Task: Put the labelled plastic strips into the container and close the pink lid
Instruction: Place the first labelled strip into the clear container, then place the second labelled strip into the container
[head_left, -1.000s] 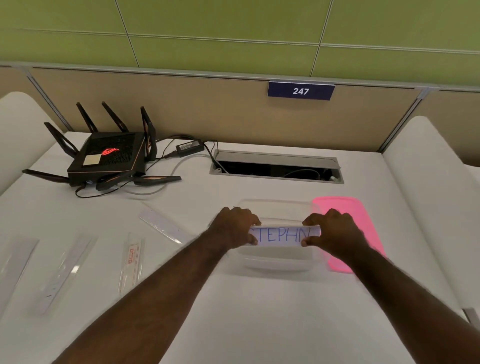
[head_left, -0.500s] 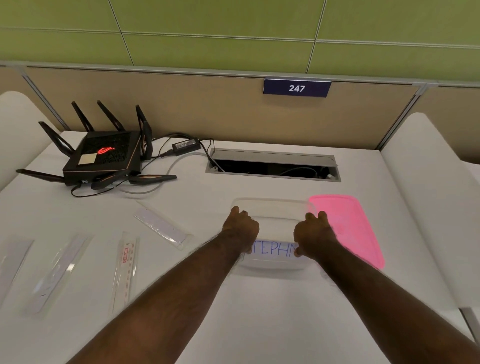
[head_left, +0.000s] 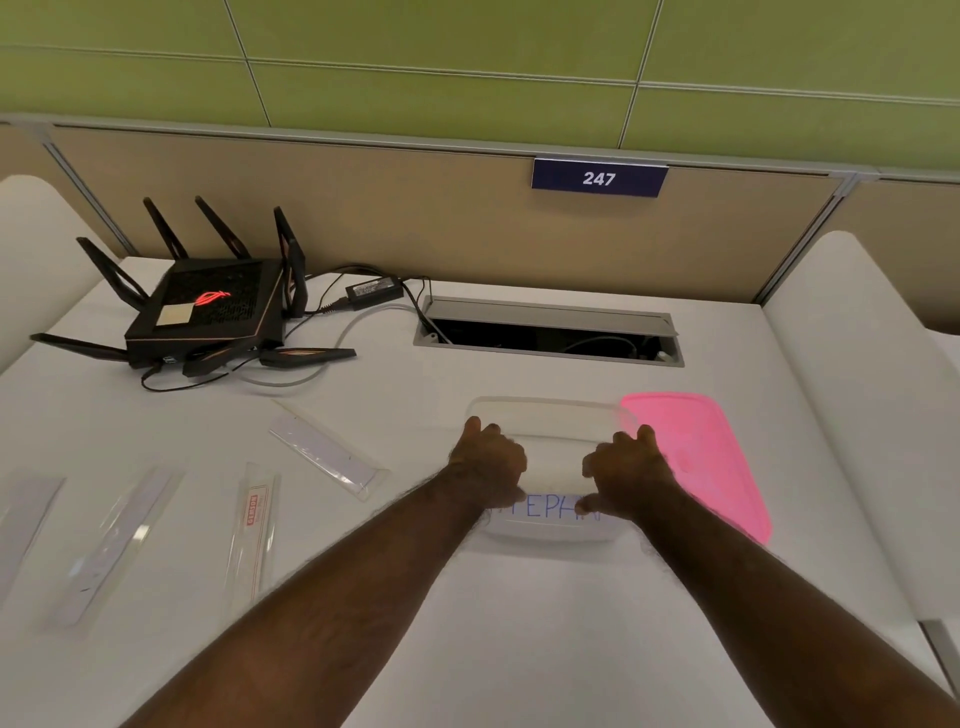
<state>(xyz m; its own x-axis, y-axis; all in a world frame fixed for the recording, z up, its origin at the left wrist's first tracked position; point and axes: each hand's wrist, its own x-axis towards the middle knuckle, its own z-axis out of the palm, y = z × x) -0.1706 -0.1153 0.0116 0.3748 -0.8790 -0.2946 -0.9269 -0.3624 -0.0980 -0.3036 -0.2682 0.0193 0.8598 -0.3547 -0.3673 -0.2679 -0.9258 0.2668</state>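
Observation:
A clear plastic container (head_left: 550, 410) stands on the white desk, and the pink lid (head_left: 701, 457) lies flat just to its right. My left hand (head_left: 488, 467) and my right hand (head_left: 626, 475) reach into the container. Each pinches one end of a strip with blue handwritten letters (head_left: 545, 509), low inside near the front wall. Several more clear strips lie on the desk to the left: one at an angle (head_left: 327, 457), one with a red label (head_left: 254, 525), a long one (head_left: 111, 545) and one at the left edge (head_left: 21, 525).
A black router (head_left: 205, 306) with antennas and its power brick (head_left: 374, 291) with cables sit at the back left. An open cable hatch (head_left: 548, 332) lies behind the container. White dividers rise on both sides (head_left: 852, 364).
Both hands have lowered the lettered strip from above the container's rim down into it, and moved closer together over the strip's ends.

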